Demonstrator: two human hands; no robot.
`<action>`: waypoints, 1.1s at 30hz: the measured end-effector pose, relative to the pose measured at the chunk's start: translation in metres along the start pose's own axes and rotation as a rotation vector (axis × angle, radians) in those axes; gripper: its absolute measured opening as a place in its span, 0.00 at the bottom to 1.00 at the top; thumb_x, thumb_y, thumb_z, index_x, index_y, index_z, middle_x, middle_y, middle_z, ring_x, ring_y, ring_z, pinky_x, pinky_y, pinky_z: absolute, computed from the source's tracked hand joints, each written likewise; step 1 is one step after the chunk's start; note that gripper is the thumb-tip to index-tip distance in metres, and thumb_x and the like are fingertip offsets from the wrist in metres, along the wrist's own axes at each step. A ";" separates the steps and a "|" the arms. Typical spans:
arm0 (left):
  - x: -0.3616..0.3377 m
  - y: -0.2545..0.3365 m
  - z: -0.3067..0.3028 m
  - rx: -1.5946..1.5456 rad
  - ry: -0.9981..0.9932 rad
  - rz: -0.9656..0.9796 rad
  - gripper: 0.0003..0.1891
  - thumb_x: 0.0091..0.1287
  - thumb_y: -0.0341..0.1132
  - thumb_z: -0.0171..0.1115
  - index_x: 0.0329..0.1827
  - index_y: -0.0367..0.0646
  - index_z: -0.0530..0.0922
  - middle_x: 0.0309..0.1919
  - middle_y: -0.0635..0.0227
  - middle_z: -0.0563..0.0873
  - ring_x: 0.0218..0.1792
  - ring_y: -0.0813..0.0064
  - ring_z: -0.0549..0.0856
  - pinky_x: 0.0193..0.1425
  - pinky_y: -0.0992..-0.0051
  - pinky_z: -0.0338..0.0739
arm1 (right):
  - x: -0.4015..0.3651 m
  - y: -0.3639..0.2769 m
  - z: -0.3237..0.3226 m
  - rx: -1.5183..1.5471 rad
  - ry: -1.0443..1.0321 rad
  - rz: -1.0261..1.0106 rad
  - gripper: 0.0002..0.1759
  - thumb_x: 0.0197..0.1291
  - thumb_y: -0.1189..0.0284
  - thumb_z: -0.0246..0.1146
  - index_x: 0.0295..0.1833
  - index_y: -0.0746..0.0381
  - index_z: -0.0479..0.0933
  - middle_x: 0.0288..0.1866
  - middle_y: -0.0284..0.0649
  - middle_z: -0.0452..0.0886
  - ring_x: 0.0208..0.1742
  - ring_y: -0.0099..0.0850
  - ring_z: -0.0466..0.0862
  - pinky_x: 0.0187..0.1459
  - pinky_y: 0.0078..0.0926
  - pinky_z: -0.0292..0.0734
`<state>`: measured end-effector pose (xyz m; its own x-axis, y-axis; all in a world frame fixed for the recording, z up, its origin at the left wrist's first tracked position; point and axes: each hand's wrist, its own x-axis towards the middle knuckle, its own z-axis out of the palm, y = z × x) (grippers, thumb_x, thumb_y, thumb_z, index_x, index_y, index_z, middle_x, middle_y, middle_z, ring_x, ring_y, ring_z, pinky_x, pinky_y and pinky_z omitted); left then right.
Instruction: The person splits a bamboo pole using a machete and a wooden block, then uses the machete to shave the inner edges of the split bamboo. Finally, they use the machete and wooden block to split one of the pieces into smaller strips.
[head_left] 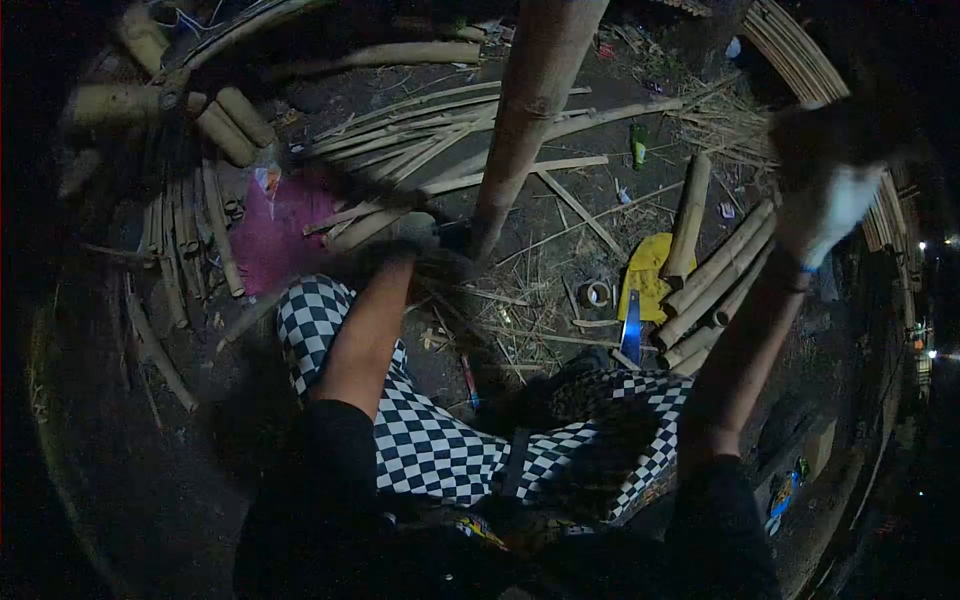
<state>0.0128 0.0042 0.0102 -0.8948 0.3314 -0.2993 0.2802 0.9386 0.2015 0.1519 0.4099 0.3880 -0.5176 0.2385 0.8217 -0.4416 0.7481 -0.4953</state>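
Note:
A thick bamboo pole (535, 100) slants from the top of the view down to the ground in front of me. My left hand (418, 232), gloved and in deep shadow, is low beside the pole's lower end; its fingers are lost in the dark and blur. A dark blurred streak passes just above that hand. My right hand (840, 210), in a white glove, is raised far out to the right. Its fingers are closed round a dark, block-like object (825, 135) smeared by motion, whose kind I cannot make out.
Split bamboo strips (420, 130) lie beyond the pole. On the right are cut bamboo lengths (722, 265), a yellow cloth (648, 275), a tape roll (596, 294) and a saw blade (631, 325). A pink bag (275, 230) and more bamboo (180, 230) lie left.

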 end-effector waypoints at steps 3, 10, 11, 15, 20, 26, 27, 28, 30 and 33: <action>-0.004 -0.005 0.003 -0.007 0.042 0.030 0.16 0.57 0.46 0.71 0.44 0.49 0.86 0.47 0.59 0.87 0.51 0.56 0.85 0.55 0.57 0.80 | 0.057 -0.016 -0.019 0.602 -0.185 -0.360 0.25 0.73 0.61 0.47 0.65 0.69 0.66 0.64 0.55 0.70 0.67 0.40 0.71 0.63 0.35 0.68; 0.005 -0.009 0.013 0.022 0.012 0.020 0.14 0.59 0.46 0.69 0.42 0.48 0.86 0.44 0.59 0.87 0.48 0.55 0.85 0.53 0.57 0.80 | -0.365 0.046 0.162 -0.237 -0.418 0.708 0.36 0.58 0.58 0.65 0.66 0.69 0.66 0.59 0.54 0.77 0.62 0.48 0.76 0.63 0.45 0.68; 0.008 -0.006 0.007 0.040 -0.012 -0.016 0.14 0.59 0.45 0.68 0.43 0.48 0.86 0.44 0.58 0.87 0.48 0.56 0.85 0.53 0.57 0.80 | -0.420 0.089 0.157 -0.164 -0.928 0.840 0.33 0.58 0.58 0.65 0.62 0.69 0.71 0.55 0.54 0.80 0.60 0.43 0.78 0.60 0.40 0.71; -0.003 0.006 -0.005 0.066 0.012 0.019 0.13 0.59 0.41 0.65 0.42 0.44 0.87 0.44 0.55 0.88 0.47 0.56 0.87 0.51 0.57 0.81 | -0.358 0.066 0.141 -0.116 -0.902 0.986 0.27 0.58 0.54 0.63 0.49 0.69 0.77 0.44 0.60 0.83 0.51 0.56 0.82 0.49 0.45 0.75; -0.004 0.009 -0.012 0.008 0.036 0.028 0.13 0.57 0.41 0.66 0.40 0.44 0.87 0.43 0.54 0.88 0.45 0.53 0.87 0.51 0.56 0.81 | -0.185 -0.020 0.089 -0.227 -0.497 0.645 0.26 0.61 0.55 0.65 0.48 0.69 0.75 0.37 0.44 0.78 0.41 0.33 0.76 0.45 0.34 0.73; 0.007 0.005 -0.008 0.042 -0.027 -0.004 0.14 0.58 0.41 0.67 0.45 0.45 0.86 0.45 0.56 0.88 0.49 0.55 0.86 0.53 0.57 0.81 | 0.013 0.022 -0.043 -0.364 0.168 0.018 0.20 0.70 0.65 0.57 0.58 0.67 0.72 0.47 0.45 0.80 0.47 0.32 0.81 0.49 0.34 0.78; 0.011 0.003 -0.004 0.031 -0.017 -0.011 0.15 0.58 0.42 0.68 0.44 0.45 0.86 0.46 0.56 0.88 0.48 0.55 0.86 0.54 0.57 0.81 | 0.030 0.017 -0.048 -0.309 0.124 -0.157 0.19 0.70 0.64 0.56 0.59 0.67 0.72 0.47 0.46 0.80 0.48 0.33 0.81 0.49 0.36 0.79; 0.008 0.003 -0.003 0.047 0.007 0.000 0.14 0.57 0.43 0.68 0.43 0.47 0.87 0.42 0.57 0.88 0.46 0.55 0.87 0.52 0.57 0.81 | 0.041 0.013 -0.052 -0.251 0.079 -0.327 0.19 0.71 0.64 0.55 0.59 0.67 0.72 0.48 0.46 0.80 0.48 0.34 0.82 0.48 0.38 0.79; 0.004 0.002 -0.002 0.068 0.028 0.012 0.13 0.56 0.44 0.69 0.41 0.48 0.87 0.39 0.57 0.88 0.43 0.54 0.87 0.49 0.57 0.82 | 0.049 0.001 -0.049 -0.124 -0.002 -0.667 0.19 0.73 0.64 0.53 0.59 0.67 0.72 0.50 0.47 0.81 0.50 0.36 0.82 0.47 0.41 0.80; 0.005 0.002 -0.005 0.064 0.019 0.001 0.15 0.57 0.46 0.68 0.43 0.49 0.87 0.43 0.56 0.88 0.46 0.55 0.87 0.50 0.58 0.82 | -0.148 0.014 0.083 -0.255 0.463 -0.023 0.29 0.66 0.54 0.57 0.58 0.69 0.72 0.54 0.52 0.79 0.56 0.42 0.79 0.55 0.43 0.74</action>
<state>0.0068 0.0072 0.0133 -0.9008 0.3307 -0.2815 0.3018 0.9428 0.1419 0.1613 0.3342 0.2360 -0.1062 0.4260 0.8985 -0.2270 0.8693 -0.4390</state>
